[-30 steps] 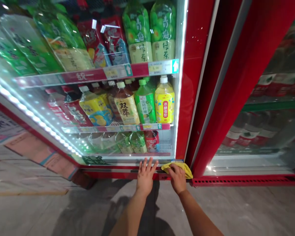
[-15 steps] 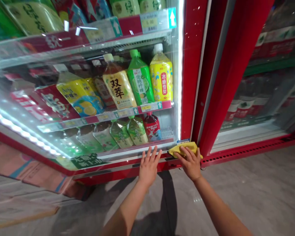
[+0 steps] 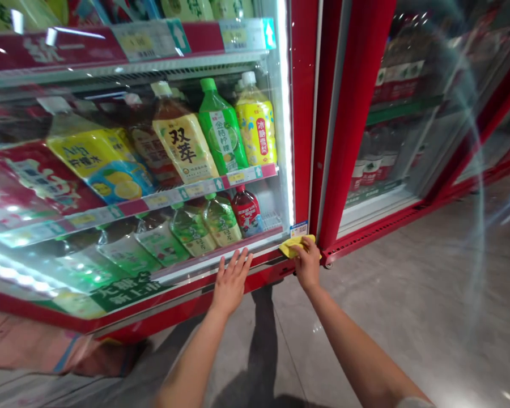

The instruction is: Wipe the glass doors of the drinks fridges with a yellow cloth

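My right hand (image 3: 308,265) presses a yellow cloth (image 3: 289,247) against the lower right corner of a red drinks fridge (image 3: 302,113), just below a small blue-and-white label (image 3: 298,228). Its fingers are bent over the cloth. To the left, my left hand (image 3: 232,282) rests with spread fingers at the bottom edge of the fridge's glass door. Behind the glass, nearest that hand, stand a red-labelled bottle (image 3: 247,212) and green tea bottles (image 3: 221,221) on the bottom shelf.
On the middle shelf are a yellow bottle (image 3: 257,124), a green bottle (image 3: 223,130) and others. A second red fridge (image 3: 361,113) adjoins on the right. Pink cartons (image 3: 29,345) lie at the lower left. Grey tiled floor (image 3: 386,300) runs below.
The view has shifted, so the fridge sits further left. My right hand has drawn its fingers in on the cloth, uncovering more of the label. My left hand stays spread at the door's lower edge.
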Motion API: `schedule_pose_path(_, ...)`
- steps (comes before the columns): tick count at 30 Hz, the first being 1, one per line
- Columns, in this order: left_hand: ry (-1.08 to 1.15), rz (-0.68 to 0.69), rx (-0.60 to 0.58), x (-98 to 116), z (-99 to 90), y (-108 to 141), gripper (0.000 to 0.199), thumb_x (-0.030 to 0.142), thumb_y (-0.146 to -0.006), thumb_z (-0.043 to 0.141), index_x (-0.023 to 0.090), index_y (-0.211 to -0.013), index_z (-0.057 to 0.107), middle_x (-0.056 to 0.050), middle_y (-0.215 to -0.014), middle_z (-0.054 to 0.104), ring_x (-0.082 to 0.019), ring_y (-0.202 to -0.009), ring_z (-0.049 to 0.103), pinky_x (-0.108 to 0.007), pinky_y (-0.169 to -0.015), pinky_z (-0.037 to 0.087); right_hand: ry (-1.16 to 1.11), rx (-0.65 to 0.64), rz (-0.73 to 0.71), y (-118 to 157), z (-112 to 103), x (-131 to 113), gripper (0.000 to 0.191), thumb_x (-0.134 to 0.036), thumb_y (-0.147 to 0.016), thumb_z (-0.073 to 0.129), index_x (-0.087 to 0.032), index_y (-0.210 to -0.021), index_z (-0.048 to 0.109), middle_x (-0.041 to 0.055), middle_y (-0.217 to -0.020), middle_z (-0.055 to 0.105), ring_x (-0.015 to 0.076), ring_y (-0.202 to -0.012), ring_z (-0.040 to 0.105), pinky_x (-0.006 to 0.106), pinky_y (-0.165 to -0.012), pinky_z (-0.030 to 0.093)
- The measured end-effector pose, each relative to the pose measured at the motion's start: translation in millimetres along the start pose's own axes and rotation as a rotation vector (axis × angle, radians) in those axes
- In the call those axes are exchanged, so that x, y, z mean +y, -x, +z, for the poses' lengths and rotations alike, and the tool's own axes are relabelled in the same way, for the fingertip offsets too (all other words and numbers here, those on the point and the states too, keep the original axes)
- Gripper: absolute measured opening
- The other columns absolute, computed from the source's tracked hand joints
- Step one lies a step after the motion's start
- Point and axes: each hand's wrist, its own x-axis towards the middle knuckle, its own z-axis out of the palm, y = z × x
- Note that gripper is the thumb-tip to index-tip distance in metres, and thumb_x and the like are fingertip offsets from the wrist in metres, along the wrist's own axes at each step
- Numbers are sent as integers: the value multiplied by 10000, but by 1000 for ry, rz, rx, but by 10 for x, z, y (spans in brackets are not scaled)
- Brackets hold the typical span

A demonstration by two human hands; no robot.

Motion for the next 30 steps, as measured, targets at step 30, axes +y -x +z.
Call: schedule_pose_path(30,52,-16,43,32,12,-64,925,98,-832,582,284,-1641,175,-42,-1700,125,-235,-1593,-40,-564,-1275,-104,-127,311,-35,-753,36,-356,345,-244,-869,530,-272,-1184,667,85,-1244,525,256,-1178,549,466,-1031,469)
